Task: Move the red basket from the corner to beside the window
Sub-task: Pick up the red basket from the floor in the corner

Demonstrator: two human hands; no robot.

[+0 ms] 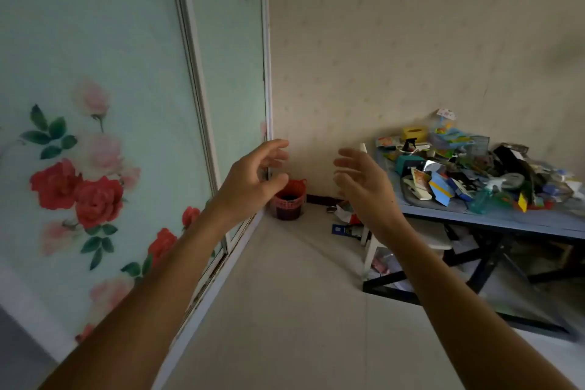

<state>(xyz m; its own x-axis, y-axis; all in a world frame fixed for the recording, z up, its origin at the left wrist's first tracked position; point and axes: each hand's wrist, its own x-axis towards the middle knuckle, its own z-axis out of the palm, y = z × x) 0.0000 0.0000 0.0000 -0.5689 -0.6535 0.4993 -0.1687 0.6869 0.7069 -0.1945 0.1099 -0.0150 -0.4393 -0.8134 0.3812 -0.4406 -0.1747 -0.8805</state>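
Observation:
The red basket (291, 203) stands upright on the floor in the far corner, where the flowered sliding door meets the beige wall. Its left rim is hidden behind my left hand. Both my arms are stretched out in front of me at chest height. My left hand (253, 180) has its fingers spread and holds nothing. My right hand (361, 180) faces it, palm inward, fingers apart, also with nothing in it. Both hands are well short of the basket.
A sliding glass door (126, 104) with rose prints runs along the left. A table (506, 222) piled with several packets and bottles stands on the right on black legs. Scraps of litter (345, 222) lie on the floor by the wall. Pale floor (285, 310) stretches ahead.

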